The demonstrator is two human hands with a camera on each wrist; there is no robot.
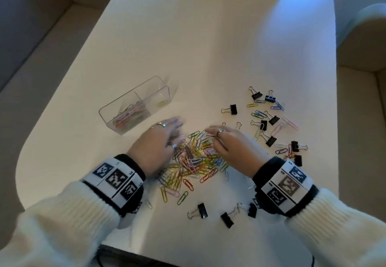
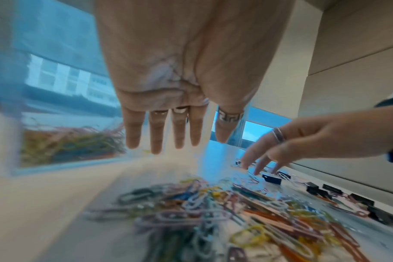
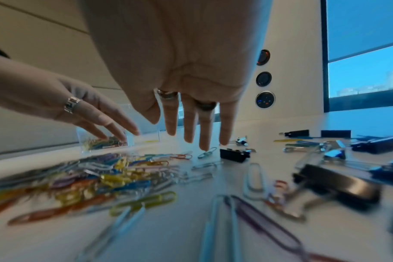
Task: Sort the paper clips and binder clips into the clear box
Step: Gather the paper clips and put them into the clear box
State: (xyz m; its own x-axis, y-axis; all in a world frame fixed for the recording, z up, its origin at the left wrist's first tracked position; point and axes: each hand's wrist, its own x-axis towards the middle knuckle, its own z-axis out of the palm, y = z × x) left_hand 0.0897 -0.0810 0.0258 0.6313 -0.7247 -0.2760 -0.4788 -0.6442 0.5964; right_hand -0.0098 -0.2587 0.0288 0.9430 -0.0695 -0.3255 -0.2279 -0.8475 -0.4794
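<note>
A heap of coloured paper clips (image 1: 194, 162) lies on the white table (image 1: 188, 36) between my two hands. My left hand (image 1: 160, 141) hovers over the heap's left side, fingers straight and spread, holding nothing (image 2: 168, 133). My right hand (image 1: 227, 141) hovers over the right side, fingers straight and pointing down, also holding nothing (image 3: 191, 127). The clear box (image 1: 135, 105) stands to the upper left of my left hand, with paper clips in its near compartment. Black binder clips (image 1: 271, 118) lie scattered to the right, and more binder clips (image 1: 226, 218) lie near the front edge.
Loose paper clips (image 1: 259, 114) are mixed among the binder clips on the right. Beige upholstered seating (image 1: 31, 57) flanks the table on both sides. The table's rounded front-left corner (image 1: 25, 162) is close to my left sleeve.
</note>
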